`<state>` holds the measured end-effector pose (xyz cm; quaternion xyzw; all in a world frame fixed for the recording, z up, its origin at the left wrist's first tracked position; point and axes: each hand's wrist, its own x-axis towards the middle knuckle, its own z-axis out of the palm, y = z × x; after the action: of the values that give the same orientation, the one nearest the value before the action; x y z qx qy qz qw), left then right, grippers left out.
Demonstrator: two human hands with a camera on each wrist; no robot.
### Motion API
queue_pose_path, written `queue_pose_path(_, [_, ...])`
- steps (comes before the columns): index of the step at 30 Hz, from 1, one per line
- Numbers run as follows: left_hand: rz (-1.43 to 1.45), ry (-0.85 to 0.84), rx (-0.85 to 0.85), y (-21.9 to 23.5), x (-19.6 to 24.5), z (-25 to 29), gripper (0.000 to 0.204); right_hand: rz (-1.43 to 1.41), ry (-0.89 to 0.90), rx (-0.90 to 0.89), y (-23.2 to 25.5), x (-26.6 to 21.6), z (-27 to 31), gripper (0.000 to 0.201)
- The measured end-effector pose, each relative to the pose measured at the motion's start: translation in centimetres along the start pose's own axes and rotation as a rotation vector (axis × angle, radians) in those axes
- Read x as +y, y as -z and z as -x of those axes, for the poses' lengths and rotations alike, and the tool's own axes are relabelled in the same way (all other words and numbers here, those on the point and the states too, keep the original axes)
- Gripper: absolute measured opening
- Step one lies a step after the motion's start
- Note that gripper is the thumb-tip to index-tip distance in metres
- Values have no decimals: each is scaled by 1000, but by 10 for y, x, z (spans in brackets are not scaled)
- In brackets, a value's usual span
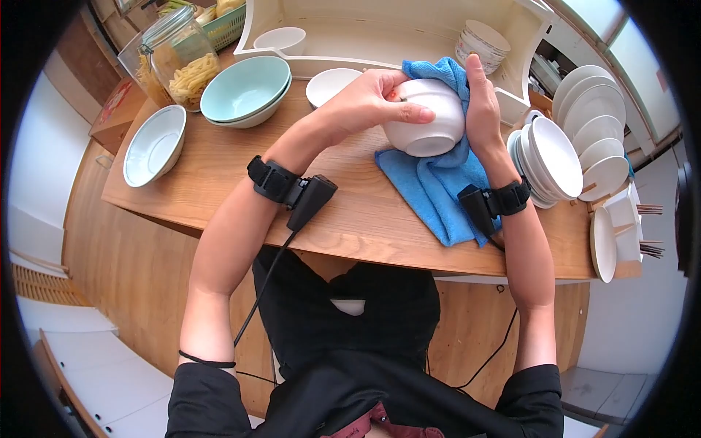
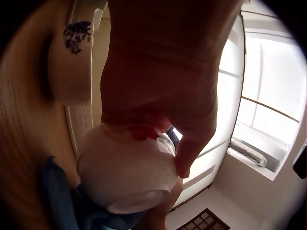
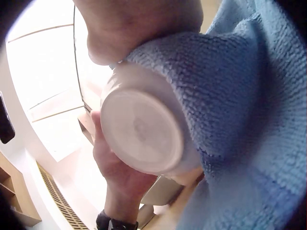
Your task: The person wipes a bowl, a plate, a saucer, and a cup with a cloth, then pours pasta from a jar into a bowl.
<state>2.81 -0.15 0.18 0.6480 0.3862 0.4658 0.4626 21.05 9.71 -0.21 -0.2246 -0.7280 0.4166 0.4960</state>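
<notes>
A white bowl (image 1: 426,120) is held tilted above the table, its foot ring facing the body. My left hand (image 1: 372,104) grips its left side, thumb across the outer wall; the left wrist view shows the same bowl (image 2: 129,172) under the hand (image 2: 163,96). On the other side my right hand (image 1: 483,109) presses a blue cloth (image 1: 438,190) against the bowl, fingers fairly straight. In the right wrist view the cloth (image 3: 230,86) covers one side of the bowl (image 3: 141,129), and most of the right hand's fingers are hidden.
Green bowls (image 1: 244,91), a white bowl (image 1: 155,146) and a pasta jar (image 1: 191,69) stand at the left. Another bowl (image 1: 332,86) is behind my left wrist. At the right are stacked bowls (image 1: 556,157) and upright plates (image 1: 595,102). A cream rack (image 1: 350,58) stands behind.
</notes>
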Motion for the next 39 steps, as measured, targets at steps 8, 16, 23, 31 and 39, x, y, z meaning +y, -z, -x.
queue_pose_path(8, [89, -124, 158, -7, 0, -3, 81, -568, -193, 163, -3, -16, -1, 54])
queue_pose_path(16, [393, 79, -68, -14, -6, -2, 84, -593, -113, 500, 1, -16, 1, 40])
queue_pose_path(23, [401, -9, 32, -8, -12, -7, 79, -459, -69, 451, 4, 6, -2, 51])
queue_pose_path(31, [280, -61, 149, -4, -10, -7, 86, -238, 75, 484, -3, -9, 2, 52])
queue_pose_path(39, [76, -112, 240, -11, -4, -6, 92, 102, 294, 319, -8, -23, 10, 58])
